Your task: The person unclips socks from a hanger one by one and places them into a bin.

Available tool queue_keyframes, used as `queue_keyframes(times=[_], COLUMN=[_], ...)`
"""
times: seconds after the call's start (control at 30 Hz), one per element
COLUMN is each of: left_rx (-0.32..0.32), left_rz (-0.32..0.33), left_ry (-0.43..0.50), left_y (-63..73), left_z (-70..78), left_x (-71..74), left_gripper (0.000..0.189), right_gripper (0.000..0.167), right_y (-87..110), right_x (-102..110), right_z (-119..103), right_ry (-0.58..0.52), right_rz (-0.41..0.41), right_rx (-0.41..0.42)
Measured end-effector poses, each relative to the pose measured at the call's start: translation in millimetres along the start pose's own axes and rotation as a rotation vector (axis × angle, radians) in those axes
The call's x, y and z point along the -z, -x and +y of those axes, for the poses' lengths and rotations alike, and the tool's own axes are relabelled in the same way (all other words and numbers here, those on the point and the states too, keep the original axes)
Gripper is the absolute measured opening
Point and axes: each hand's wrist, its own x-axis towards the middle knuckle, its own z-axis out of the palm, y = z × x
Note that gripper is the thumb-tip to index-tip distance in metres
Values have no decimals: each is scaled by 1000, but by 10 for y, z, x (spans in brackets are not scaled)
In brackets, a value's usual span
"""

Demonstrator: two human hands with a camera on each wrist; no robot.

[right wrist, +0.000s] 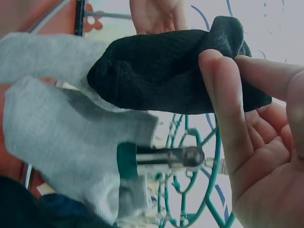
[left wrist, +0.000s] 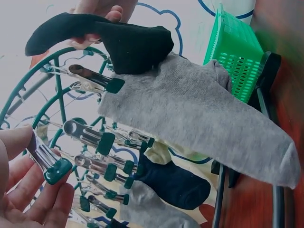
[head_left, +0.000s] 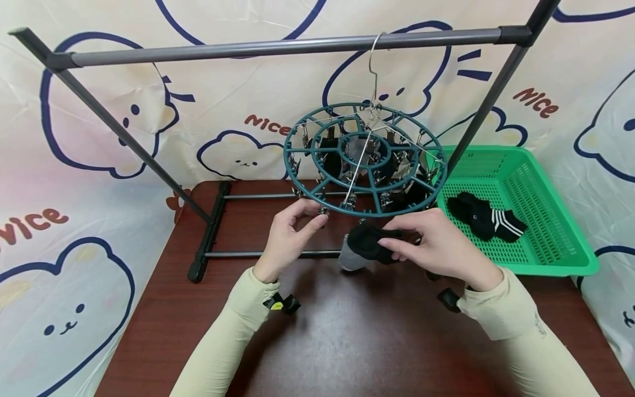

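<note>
My right hand (head_left: 436,242) pinches a black sock (head_left: 369,242) between thumb and fingers, below the front rim of the round green drying hanger (head_left: 369,213). At the rim's front left, my left hand (head_left: 292,234) grips a metal clip (left wrist: 45,159) with green tips; nothing hangs from that clip. A grey sock (left wrist: 190,116) dangles from a neighbouring clip (left wrist: 95,78), partly behind the black one in the head view. Further in, a dark navy sock (left wrist: 178,187) and another grey sock (left wrist: 149,206) hang among several clips.
A dark metal rack (head_left: 278,51) carries the hanger by its hook (head_left: 373,63). To the right stands a green basket (head_left: 550,220) with black socks (head_left: 478,218) inside, one striped white. Brown table (head_left: 347,336) lies beneath; a printed cloth (head_left: 99,209) hangs behind.
</note>
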Motion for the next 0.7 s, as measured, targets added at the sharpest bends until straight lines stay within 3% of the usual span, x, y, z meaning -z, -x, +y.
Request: queue_keyframes(times=[0.3, 0.53, 0.7], left_rx=[-2, 22, 34], left_rz=[11, 13, 12], left_ry=[-45, -22, -22], left_y=[-9, -3, 6], left_z=[32, 34, 31], left_x=[29, 39, 49], left_gripper=[18, 17, 18], right_gripper=[19, 24, 25], right_y=[144, 239, 336], right_x=[208, 344, 445], right_z=[86, 103, 129], right_ry=[67, 130, 146], right_rz=[44, 59, 93], right_rx=[4, 20, -11])
